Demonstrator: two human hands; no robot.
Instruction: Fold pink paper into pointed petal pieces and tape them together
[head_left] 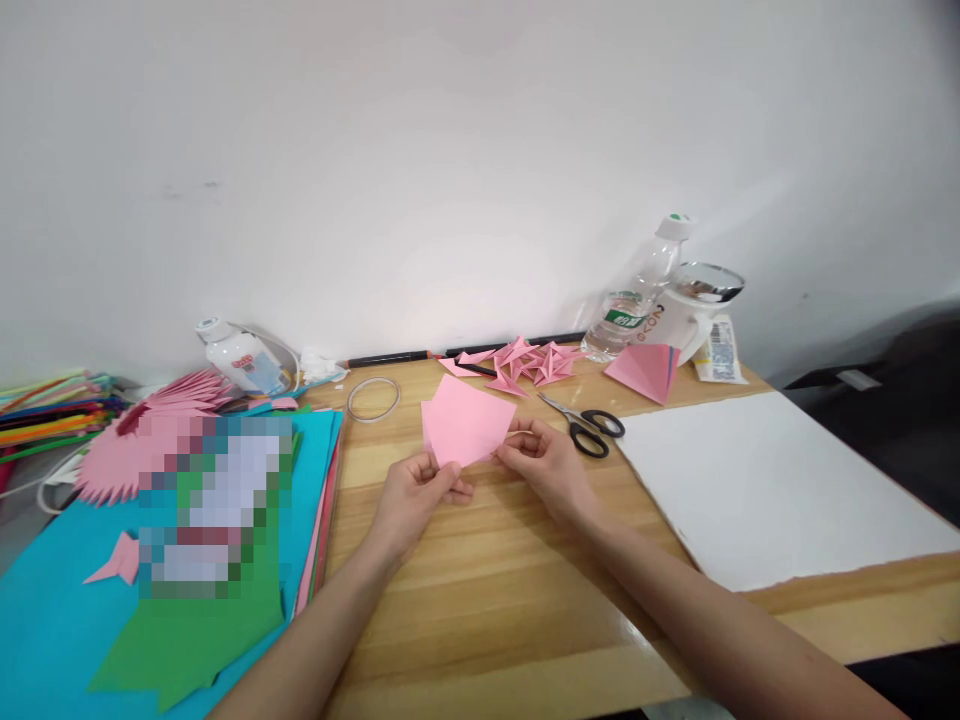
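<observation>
A folded sheet of pink paper (pixel 471 420) is held up over the wooden table, with layers showing at its left side. My left hand (pixel 421 490) pinches its lower edge between thumb and fingers. At the lower right corner, my right hand (pixel 541 462) grips the paper with its fingertips. Just beyond the right hand lie scissors (pixel 592 425) with black handles, their blades pointing to the back left. Several folded pink paper pieces (pixel 534 362) are heaped behind the held sheet. A roll of clear tape (pixel 373 400) lies flat to the left.
On the left, blue paper (pixel 45 600) and green paper (pixel 202 640) lie under a pink pleated paper ring (pixel 142 440). A white board (pixel 780 490) covers the right side. Along the wall stand a white bottle (pixel 244 358), a water bottle (pixel 634 300) and a mug (pixel 686 310).
</observation>
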